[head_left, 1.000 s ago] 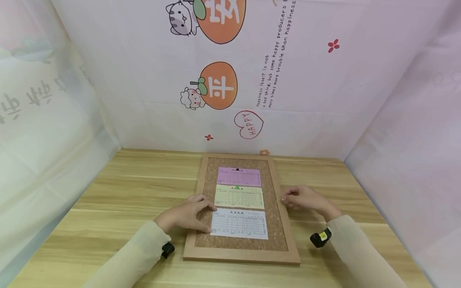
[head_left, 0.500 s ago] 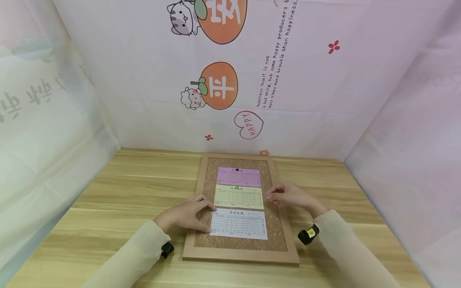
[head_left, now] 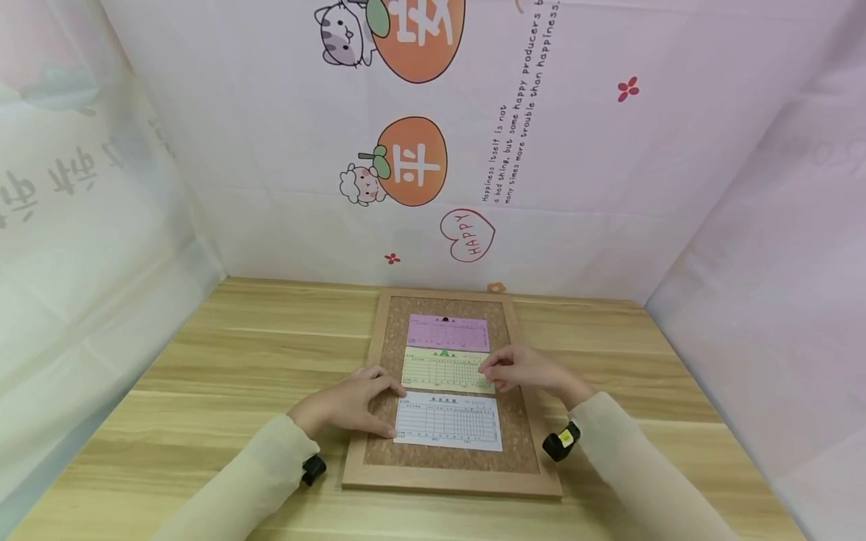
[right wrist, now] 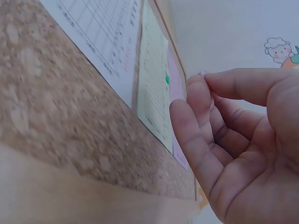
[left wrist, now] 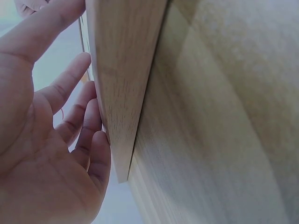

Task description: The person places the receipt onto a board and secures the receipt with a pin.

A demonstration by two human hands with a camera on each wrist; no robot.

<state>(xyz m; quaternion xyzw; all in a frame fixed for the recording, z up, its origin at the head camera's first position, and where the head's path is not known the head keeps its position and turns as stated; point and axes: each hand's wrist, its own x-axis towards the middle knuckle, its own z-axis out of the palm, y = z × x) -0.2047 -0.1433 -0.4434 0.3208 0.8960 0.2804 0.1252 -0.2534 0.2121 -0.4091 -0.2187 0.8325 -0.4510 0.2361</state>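
Observation:
A framed corkboard point(head_left: 452, 460) lies on the table with three printed slips in a column. My left hand point(head_left: 348, 402) reaches over its left frame, fingers spread. Thumb and index fingertips press the left corners of the white slip point(head_left: 448, 422), nearest me. Above it lies a yellow slip point(head_left: 433, 370) with a green pushpin point(right wrist: 167, 80) at its top. The purple slip point(head_left: 433, 330), farthest away, has a black pushpin point(head_left: 446, 319). My right hand point(head_left: 524, 370) hovers over the yellow slip's right end, thumb and index pinching a small white pin point(right wrist: 202, 73), mostly hidden by the fingertips.
The wooden table point(head_left: 250, 338) extends on both sides of the board. A printed white cloth point(head_left: 575, 240) hangs behind it, with more cloth walls at left and right. Black wrist cameras sit at both sleeves.
My right hand has moved left from beyond the board's right frame to over the yellow slip, still pinching the small white pin. The left hand and the slips have stayed in place.

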